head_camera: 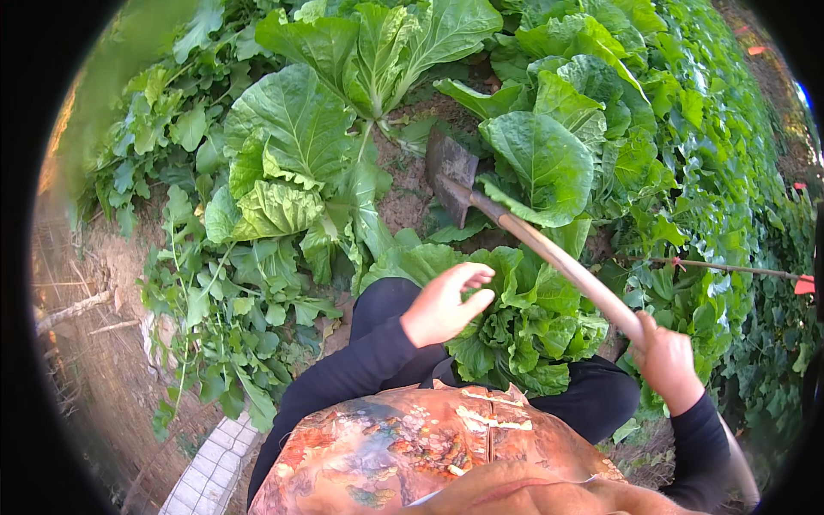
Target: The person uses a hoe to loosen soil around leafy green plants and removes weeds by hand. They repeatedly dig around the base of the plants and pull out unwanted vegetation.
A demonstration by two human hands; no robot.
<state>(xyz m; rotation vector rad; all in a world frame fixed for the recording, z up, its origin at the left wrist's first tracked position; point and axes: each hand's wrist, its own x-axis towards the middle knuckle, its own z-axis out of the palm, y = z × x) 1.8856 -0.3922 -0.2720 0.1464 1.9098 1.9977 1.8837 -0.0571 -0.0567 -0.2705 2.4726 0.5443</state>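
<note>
My right hand (669, 367) is closed around the wooden handle (553, 251) of a spade, whose lower end points away from me. The rusty metal blade (450, 170) rests near the bare soil between leafy plants, and a broad cabbage leaf (541, 164) overlaps part of its neck. Empty, with thumb and fingers apart, my left hand (447, 306) hovers over the left side of a leafy green head (521, 328) between my knees. Whether it brushes those leaves I cannot tell. Behind my right forearm the handle's rear end shows again.
Large Chinese cabbage plants (290, 148) grow ahead and to the left. Lobed leafy greens (251, 309) spread beside my left knee. On the right runs a dense bank of green foliage (714, 161), with a thin stick (734, 265) jutting out. A tiled strip (209, 467) lies lower left.
</note>
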